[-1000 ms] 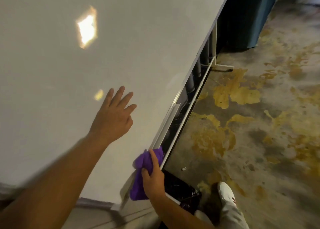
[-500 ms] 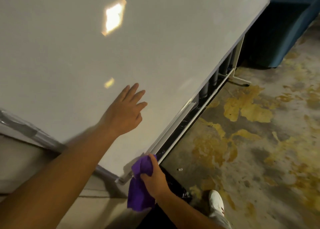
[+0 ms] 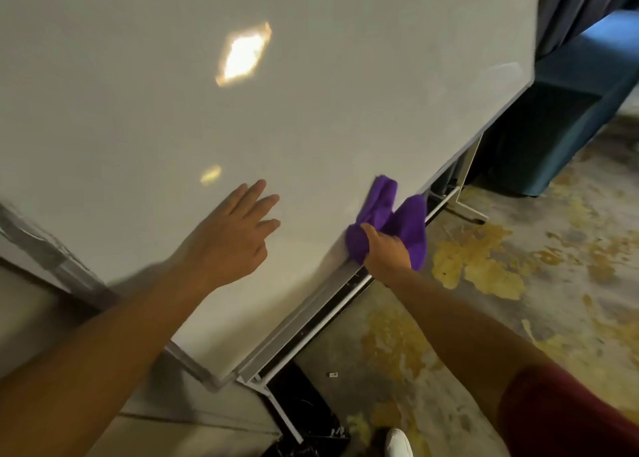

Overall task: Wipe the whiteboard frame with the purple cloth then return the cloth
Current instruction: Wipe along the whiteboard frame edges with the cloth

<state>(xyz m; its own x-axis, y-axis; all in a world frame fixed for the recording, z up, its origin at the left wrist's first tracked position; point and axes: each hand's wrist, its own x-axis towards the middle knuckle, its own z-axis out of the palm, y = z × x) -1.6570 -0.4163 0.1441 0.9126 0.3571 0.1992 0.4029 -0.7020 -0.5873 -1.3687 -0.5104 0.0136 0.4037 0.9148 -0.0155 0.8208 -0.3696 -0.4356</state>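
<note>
A large whiteboard (image 3: 311, 118) fills most of the head view, with its pale metal bottom frame (image 3: 304, 315) running diagonally from lower left to upper right. My right hand (image 3: 389, 247) grips the purple cloth (image 3: 397, 221) and holds it against the bottom frame about midway along. The cloth bunches up over the board's lower edge. My left hand (image 3: 231, 233) lies flat on the board's surface with its fingers straight, left of the cloth.
A stained concrete floor (image 3: 501, 301) lies to the right. The board's white stand leg (image 3: 466, 194) reaches onto it. A dark blue piece of furniture (image 3: 560, 118) stands at the upper right. My white shoe (image 3: 397, 443) shows at the bottom, beside a black object (image 3: 304, 408).
My right hand has slid the cloth along the bottom frame from the lower left corner toward the right. The left hand stays flat on the board.
</note>
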